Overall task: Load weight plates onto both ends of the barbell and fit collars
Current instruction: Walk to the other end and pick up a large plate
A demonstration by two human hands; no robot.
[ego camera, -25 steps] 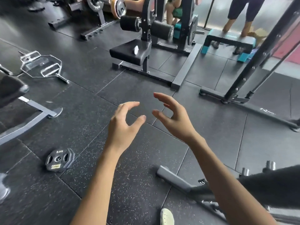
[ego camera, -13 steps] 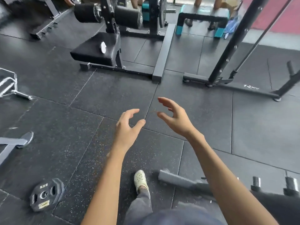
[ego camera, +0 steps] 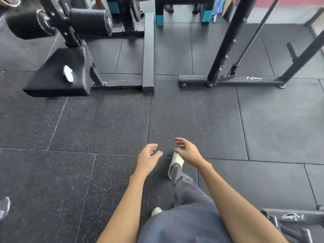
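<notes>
My left hand [ego camera: 148, 159] and my right hand [ego camera: 189, 152] are held out in front of me over the black rubber floor, a short gap between them. Both hold nothing, with the fingers loosely curled and apart. No barbell, weight plate or collar shows in the head view. Below the hands are my grey trousers and white perforated clogs [ego camera: 176, 163], one foot stepped forward.
A black padded machine seat [ego camera: 52, 79] with foam rollers [ego camera: 89, 21] stands at the upper left. A long base beam [ego camera: 148, 50] runs toward me. A black rack upright [ego camera: 226, 39] and its floor bar [ego camera: 231, 80] stand at the upper right. Another frame foot [ego camera: 289, 216] lies at the lower right.
The view has tipped down and moved forward: the small plate on the floor at the left has left the frame, the machine and rack are nearer, and my leg has stepped ahead. Both hands stay empty.
</notes>
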